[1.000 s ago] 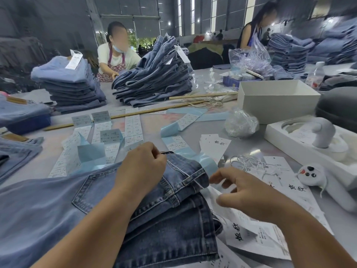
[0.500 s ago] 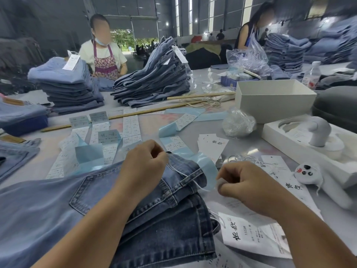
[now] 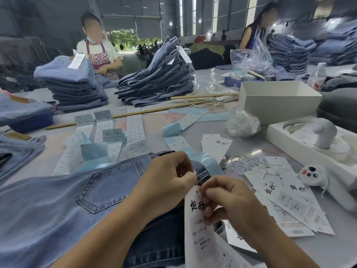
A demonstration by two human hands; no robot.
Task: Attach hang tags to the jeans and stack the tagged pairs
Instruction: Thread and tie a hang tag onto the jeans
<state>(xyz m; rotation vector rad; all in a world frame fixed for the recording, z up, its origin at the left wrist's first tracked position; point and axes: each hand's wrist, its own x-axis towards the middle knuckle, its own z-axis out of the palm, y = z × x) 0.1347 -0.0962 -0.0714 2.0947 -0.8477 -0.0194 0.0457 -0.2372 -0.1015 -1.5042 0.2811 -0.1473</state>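
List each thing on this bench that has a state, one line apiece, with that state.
Left hand: fingers curled, pinching at the jeans' waistband.
Right hand: pinching the hang tag's top.
Hang tag: held, lying over the jeans' edge.
Jeans: flat, back pocket up.
White box: open, lidless.
Far jeans stack: folded, leaning.
Water bottle: upright.

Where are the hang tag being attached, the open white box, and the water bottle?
hang tag (image 3: 197, 229): head view, on the printed face below the right hand.
open white box (image 3: 278, 108): head view, on its front wall.
water bottle (image 3: 316, 77): head view, on its clear body.
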